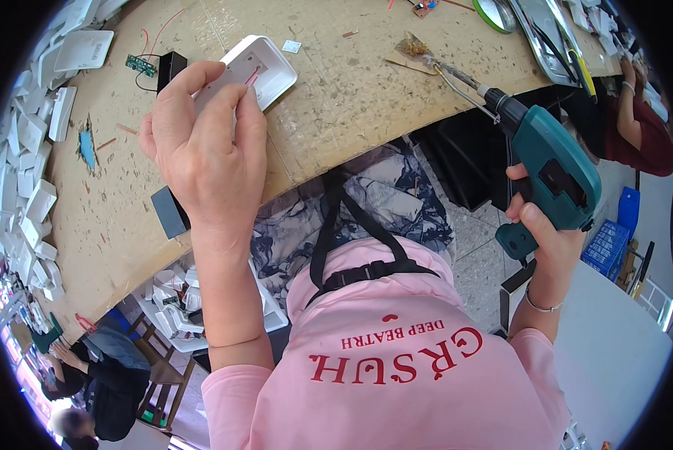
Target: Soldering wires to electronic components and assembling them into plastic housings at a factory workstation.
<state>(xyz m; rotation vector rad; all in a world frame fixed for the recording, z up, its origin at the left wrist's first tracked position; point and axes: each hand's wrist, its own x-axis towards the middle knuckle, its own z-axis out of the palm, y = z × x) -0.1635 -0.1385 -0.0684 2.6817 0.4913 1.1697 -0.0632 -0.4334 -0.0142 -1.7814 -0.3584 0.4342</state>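
Note:
A white plastic housing (278,75), shaped like a shallow open box, lies on the bench with two short red wires (254,73) inside it. My left hand (210,142) is over the housing, its fingertips pinched together at the wires; the fingers partly hide the hold. My right hand (540,217) grips a green pistol-shaped soldering gun (560,161) by its handle. Its metal tip and thin side tube point left across the bench edge. The tip is close to a brown lump of what looks like rosin (413,46) on a small card.
A green circuit board (141,66) with wires sits beside a black box (172,67). White housings (32,127) pile up along the left. A metal tray (550,45) with tools is at far right. Below the bench stands a white bin (173,337) of parts. Other people work at both sides.

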